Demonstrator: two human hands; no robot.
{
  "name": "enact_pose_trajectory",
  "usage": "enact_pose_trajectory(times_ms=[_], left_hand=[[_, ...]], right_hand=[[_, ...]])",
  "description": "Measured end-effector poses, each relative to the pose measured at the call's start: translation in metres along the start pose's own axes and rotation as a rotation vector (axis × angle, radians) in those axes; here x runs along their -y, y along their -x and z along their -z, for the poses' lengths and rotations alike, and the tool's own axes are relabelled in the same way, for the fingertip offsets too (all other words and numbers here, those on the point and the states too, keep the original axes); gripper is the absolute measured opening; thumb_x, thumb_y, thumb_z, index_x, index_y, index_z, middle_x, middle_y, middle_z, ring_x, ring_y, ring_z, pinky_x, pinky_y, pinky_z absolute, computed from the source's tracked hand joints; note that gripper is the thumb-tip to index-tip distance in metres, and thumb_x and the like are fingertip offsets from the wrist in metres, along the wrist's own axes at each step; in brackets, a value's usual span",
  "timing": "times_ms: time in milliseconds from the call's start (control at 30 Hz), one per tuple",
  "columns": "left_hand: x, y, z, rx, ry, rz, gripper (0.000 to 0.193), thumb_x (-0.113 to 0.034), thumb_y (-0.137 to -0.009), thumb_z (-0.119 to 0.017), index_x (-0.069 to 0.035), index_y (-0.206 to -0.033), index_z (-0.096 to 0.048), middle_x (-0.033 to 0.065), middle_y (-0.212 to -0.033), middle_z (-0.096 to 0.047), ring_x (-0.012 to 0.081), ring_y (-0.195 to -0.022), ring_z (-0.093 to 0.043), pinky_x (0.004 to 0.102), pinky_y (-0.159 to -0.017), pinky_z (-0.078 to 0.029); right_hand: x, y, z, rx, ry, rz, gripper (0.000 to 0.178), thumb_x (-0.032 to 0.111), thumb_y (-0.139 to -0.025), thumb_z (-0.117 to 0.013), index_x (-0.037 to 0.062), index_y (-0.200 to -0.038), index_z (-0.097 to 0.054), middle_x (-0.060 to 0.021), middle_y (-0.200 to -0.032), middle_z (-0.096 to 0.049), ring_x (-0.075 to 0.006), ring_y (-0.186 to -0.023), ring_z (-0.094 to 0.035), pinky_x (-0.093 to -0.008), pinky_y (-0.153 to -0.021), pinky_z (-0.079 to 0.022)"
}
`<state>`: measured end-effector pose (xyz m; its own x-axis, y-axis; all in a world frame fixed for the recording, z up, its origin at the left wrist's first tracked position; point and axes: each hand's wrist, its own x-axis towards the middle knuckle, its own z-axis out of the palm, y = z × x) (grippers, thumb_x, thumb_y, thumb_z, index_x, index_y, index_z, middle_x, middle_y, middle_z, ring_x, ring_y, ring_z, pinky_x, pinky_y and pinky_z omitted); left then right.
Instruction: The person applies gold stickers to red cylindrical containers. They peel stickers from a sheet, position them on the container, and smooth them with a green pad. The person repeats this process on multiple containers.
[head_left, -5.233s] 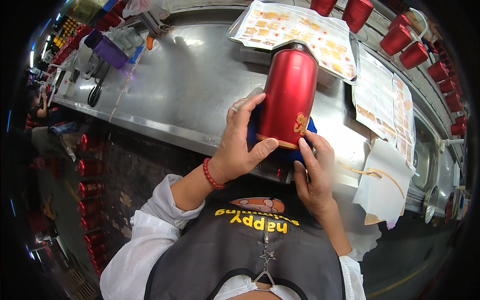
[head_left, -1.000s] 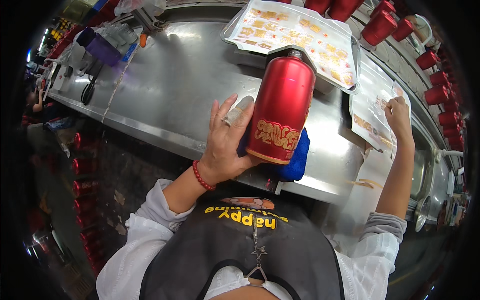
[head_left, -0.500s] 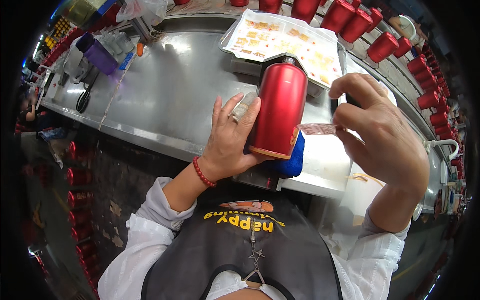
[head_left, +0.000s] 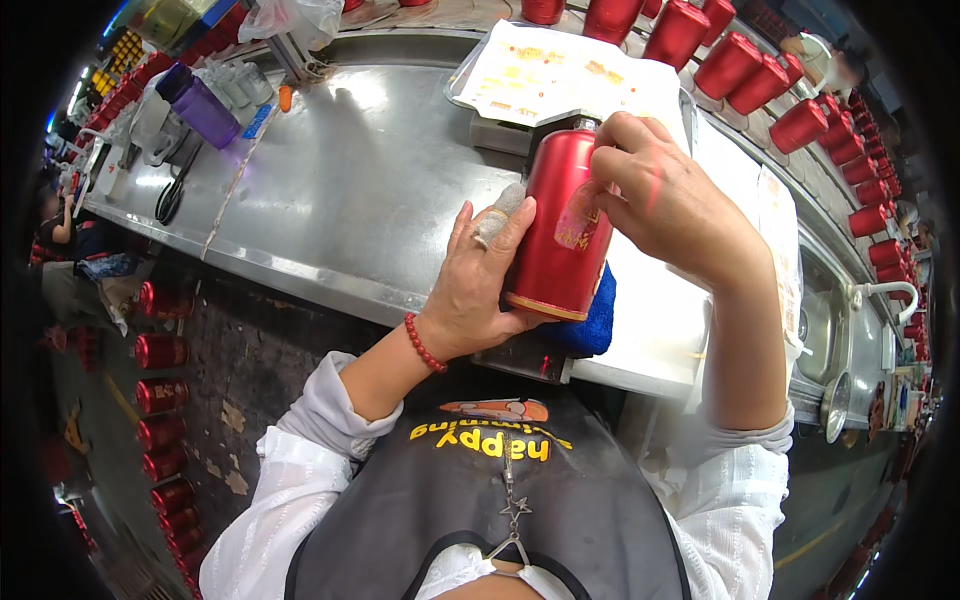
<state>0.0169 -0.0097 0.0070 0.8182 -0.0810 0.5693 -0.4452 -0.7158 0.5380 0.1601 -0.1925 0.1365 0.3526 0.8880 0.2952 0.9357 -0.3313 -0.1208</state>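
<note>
A glossy red bottle (head_left: pixel 548 268) with a gold rim at its near end lies tilted in front of me, its neck pointing away. My left hand (head_left: pixel 465 290) grips its left side, thumb near the rim; one finger wears a pale cloth wrap (head_left: pixel 503 212). From the right, my right hand (head_left: pixel 670 195) pinches a thin see-through sticker (head_left: pixel 575 225) with gold print by its upper edge. The sticker hangs over the bottle's face; whether it lies fully flat there I cannot tell. Under the bottle's near right side is a blue cloth (head_left: pixel 597 325).
Beyond the bottle lies a white sheet (head_left: pixel 540 70) with gold and red prints on a tray. The steel worktop (head_left: pixel 340 170) holds a purple bottle (head_left: pixel 205 110) at the left. Several red bottles (head_left: pixel 730 65) line the far conveyor. A sink (head_left: pixel 818 300) stands right.
My right hand has moved left and brought the sticker from beside the bottle onto its face. My left hand still grips the bottle, which has shifted only slightly.
</note>
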Motion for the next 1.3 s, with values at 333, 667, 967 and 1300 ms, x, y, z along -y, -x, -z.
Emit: enact_pose_trajectory(times_ms=[333,667,967,1300], left_hand=[[-0.02,0.01,0.022,-0.044,-0.085,-0.467,0.028,-0.012,-0.082,-0.071,-0.016,-0.11,-0.073,0.0002,-0.106,-0.069,0.0196,-0.109,-0.06,0.0466,-0.117,-0.039],[-0.01,0.011,0.019,-0.139,0.02,-0.242,0.028,-0.009,-0.087,-0.068,-0.013,-0.114,-0.072,0.0032,-0.112,-0.072,0.0244,-0.111,-0.058,0.052,-0.12,-0.029],[-0.005,-0.053,0.0,-0.104,0.265,0.258,0.067,-0.031,-0.089,-0.074,-0.002,-0.142,-0.044,0.0179,-0.142,-0.05,0.0334,-0.131,-0.044,0.0452,-0.114,-0.029],[0.014,-0.063,-0.016,-0.12,0.444,0.345,0.068,-0.031,-0.091,-0.073,0.002,-0.141,-0.041,0.022,-0.142,-0.047,0.0354,-0.129,-0.046,0.0452,-0.112,-0.033]], right_hand=[[-0.005,0.008,-0.013,-0.098,-0.233,-0.05,0.011,0.008,-0.088,-0.068,-0.0007,-0.091,-0.061,-0.0182,-0.104,-0.059,-0.0376,-0.1,-0.059,-0.0441,-0.088,-0.051],[-0.006,0.007,-0.018,-0.067,-0.302,-0.133,0.012,0.009,-0.09,-0.069,-0.0001,-0.092,-0.06,-0.0186,-0.108,-0.057,-0.0389,-0.105,-0.057,-0.0448,-0.092,-0.05],[-0.004,0.0,-0.015,-0.115,-0.253,-0.112,0.014,0.005,-0.084,-0.07,-0.0005,-0.093,-0.061,-0.0183,-0.108,-0.058,-0.0385,-0.105,-0.057,-0.0444,-0.092,-0.05],[0.037,0.04,-0.048,-0.406,-0.145,-0.216,0.045,0.004,-0.081,-0.075,0.0019,-0.125,-0.064,-0.0187,-0.123,-0.053,-0.0392,-0.116,-0.055,-0.0479,-0.097,-0.048]])
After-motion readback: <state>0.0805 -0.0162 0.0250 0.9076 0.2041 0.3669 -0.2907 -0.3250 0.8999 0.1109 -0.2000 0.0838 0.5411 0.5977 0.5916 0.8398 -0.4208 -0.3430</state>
